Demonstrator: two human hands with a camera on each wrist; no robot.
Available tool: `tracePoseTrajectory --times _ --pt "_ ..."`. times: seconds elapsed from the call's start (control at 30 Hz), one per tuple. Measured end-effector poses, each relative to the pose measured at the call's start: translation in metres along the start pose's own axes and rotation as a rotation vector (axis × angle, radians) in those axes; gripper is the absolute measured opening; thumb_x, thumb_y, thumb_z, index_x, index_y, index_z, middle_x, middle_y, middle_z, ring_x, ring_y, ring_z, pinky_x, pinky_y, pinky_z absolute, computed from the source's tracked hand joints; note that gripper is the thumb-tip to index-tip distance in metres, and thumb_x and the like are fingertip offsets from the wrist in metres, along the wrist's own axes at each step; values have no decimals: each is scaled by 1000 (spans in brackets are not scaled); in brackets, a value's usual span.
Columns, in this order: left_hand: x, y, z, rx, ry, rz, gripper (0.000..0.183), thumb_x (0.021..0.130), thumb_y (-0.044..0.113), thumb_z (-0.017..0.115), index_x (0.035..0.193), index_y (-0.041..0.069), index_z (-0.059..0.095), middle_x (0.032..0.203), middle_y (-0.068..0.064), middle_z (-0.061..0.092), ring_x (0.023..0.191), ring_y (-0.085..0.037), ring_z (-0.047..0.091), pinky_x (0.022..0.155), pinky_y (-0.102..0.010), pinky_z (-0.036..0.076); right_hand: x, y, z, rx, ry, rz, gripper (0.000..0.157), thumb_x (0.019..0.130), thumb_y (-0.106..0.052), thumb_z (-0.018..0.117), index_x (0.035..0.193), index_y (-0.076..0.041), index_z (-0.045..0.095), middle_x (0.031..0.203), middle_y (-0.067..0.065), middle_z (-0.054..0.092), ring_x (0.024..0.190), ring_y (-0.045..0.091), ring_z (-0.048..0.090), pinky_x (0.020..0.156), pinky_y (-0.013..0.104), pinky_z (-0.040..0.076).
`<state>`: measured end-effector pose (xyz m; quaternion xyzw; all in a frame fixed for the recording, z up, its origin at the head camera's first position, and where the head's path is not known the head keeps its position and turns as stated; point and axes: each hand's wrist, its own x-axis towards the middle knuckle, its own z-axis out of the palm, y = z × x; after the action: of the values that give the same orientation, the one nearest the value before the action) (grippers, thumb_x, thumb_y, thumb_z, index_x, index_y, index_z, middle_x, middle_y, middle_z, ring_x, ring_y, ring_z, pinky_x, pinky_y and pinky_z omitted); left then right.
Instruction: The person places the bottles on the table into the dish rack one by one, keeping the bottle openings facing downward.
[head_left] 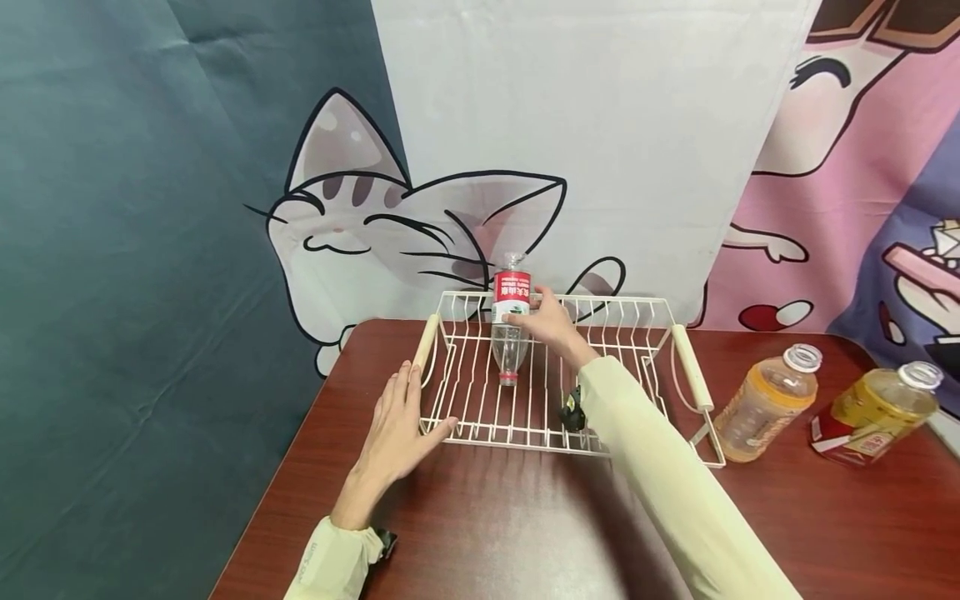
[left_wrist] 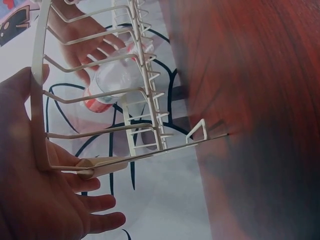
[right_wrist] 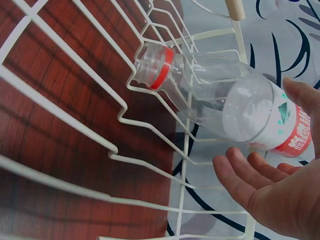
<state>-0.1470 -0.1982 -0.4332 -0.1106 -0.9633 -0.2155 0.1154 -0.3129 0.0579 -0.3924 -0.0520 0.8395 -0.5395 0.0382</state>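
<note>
A clear plastic bottle [head_left: 510, 346] with a red and white label stands upside down in the white wire rack [head_left: 480, 429]. Its neck, ringed in red, sits among the wires. My right hand [head_left: 553, 323] is at the bottle's label, the thumb overlapping it in the head view. In the right wrist view the right fingers [right_wrist: 232, 172] are spread and loosely bent, with a gap between them and the bottle. At the rack's left front corner, my left hand [head_left: 393, 429] rests with straight fingers beside the handle; its thumb lies by the front rail.
Two uncapped bottles stand right of the rack: one with an orange band [head_left: 772, 396], one with a yellow and red label [head_left: 873, 412]. Behind the brown table [head_left: 510, 517] hangs a cartoon-printed cloth [head_left: 600, 125]. A pale handle [head_left: 692, 367] tops the rack's right end.
</note>
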Motion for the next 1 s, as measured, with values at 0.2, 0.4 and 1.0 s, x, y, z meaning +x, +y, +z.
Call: tracePoseTrajectory --times 0.2,0.4,1.0 --pt "2 2 -2 -7 -11 3 103 88 58 63 154 -7 17 160 -24 14 146 -42 14 113 -59 19 -16 -6 -25 -46 -11 12 86 87 -29 74 151 2 25 138 27 49 122 40 51 99 48 44" --pt "1 2 -3 1 -19 3 105 87 59 64 154 -6 17 161 -24 12 146 -43 14 113 -59 18 -50 -14 -61 -58 -29 -64 74 87 -22 72 147 0 35 137 23 51 122 39 53 96 48 47" --pt "-1 -3 -2 -9 -33 4 104 87 58 65 154 -6 17 160 -24 15 145 -43 15 111 -61 20 -197 -11 -184 -1 486 -542 56 75 16 74 127 6 57 116 -1 64 98 4 62 84 14 47"
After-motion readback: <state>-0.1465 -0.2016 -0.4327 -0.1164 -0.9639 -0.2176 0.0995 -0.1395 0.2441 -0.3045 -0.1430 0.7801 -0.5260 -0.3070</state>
